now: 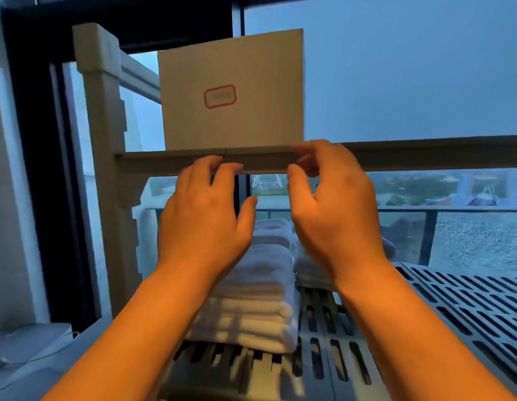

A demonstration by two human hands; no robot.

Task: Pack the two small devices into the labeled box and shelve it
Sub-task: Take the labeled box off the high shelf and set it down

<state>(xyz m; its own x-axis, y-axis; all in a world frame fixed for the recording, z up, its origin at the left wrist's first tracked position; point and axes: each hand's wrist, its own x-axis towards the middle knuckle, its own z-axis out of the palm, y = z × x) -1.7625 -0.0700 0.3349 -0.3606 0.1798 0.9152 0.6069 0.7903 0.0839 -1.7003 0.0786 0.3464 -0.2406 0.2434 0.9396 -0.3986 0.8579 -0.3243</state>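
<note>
Both grips empty on my feed. Left hand [205, 215] and right hand [335, 209] are raised side by side, fingers loosely curled, nothing held in either; their fingertips sit in front of the upper shelf's [425, 154] front edge, though I can't tell whether they touch it. The labeled box [232, 91] stands upright on that shelf, directly above and just beyond both hands, clear of them, its red-outlined label [220, 96] facing me; label text too blurred to read. Box flaps look closed; the two devices aren't visible. Below the hands, on the slatted lower shelf [454, 302], there's a stack of folded white towels [251, 299], with a second stack partly hidden behind the right wrist. Left of the left hand is the rack's corner post [104, 140].
</note>
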